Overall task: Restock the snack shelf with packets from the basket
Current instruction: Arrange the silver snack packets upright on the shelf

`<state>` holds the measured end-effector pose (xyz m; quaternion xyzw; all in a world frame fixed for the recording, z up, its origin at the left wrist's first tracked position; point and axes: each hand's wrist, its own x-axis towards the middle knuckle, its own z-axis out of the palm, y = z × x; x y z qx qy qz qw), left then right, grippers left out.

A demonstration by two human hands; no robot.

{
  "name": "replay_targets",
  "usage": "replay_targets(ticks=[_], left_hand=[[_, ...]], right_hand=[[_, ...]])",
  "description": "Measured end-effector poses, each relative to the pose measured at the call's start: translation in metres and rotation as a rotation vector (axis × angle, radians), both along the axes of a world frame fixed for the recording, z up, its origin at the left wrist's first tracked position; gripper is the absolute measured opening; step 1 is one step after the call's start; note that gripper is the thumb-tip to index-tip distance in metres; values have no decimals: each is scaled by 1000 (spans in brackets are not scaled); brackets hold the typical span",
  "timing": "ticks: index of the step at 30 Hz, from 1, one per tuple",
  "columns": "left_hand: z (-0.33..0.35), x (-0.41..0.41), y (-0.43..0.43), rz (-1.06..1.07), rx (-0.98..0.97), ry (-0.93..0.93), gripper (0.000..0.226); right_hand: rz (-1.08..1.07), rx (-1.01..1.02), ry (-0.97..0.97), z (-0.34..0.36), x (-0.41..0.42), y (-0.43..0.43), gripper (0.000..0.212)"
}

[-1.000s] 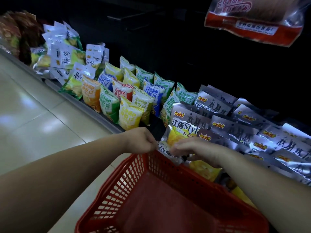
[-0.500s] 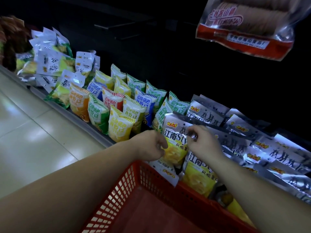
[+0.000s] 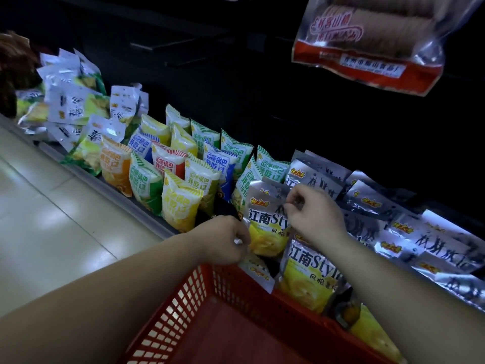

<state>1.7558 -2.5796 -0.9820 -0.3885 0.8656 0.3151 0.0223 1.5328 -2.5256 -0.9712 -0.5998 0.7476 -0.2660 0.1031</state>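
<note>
Head view: a pale tiled floor (image 3: 52,219) shines at the left, glossy with light patches; a low shelf (image 3: 126,191) runs diagonally across, its grey front lip meeting the tiles and its back lost in darkness. On it, far left, brown bags (image 3: 13,64) sit blurred in shadow; beside them white bags (image 3: 73,106) with green corners lean in a loose heap; then striped bags (image 3: 178,198) in yellow, green, orange, red and blue stand upright in rows. To the right, silver bags (image 3: 420,232) lie overlapping, tilted back. A clear biscuit bag (image 3: 367,43) with a red band hangs at the top right, well above the rest.

The red basket (image 3: 181,306) fills the lower middle, its far rim touching the shelf front; that rim hides the foot of a front bag (image 3: 309,274), silver and yellow, which stands just behind it.

The packet (image 3: 265,214), silver with a yellow picture, stands upright on the shelf between the striped bags and the silver bags, behind the front bag; the left hand (image 3: 225,240) has its fingers curled on the packet's lower left edge and covers that corner; the right hand (image 3: 312,214) pinches its upper right edge between thumb and forefinger. Both forearms cross above the basket; the right one covers part of the silver bags.
</note>
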Motion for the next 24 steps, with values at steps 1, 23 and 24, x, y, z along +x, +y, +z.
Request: replay_targets(ticks=[1, 23, 24], left_hand=[[2, 1, 0, -2, -7, 7, 24], [177, 14, 139, 501, 145, 893, 19], [180, 13, 147, 507, 137, 918, 21]], right_hand=[[9, -12, -83, 8, 1, 1, 22], [-28, -192, -573, 196, 45, 161, 30], [-36, -152, -710, 192, 50, 171, 39]])
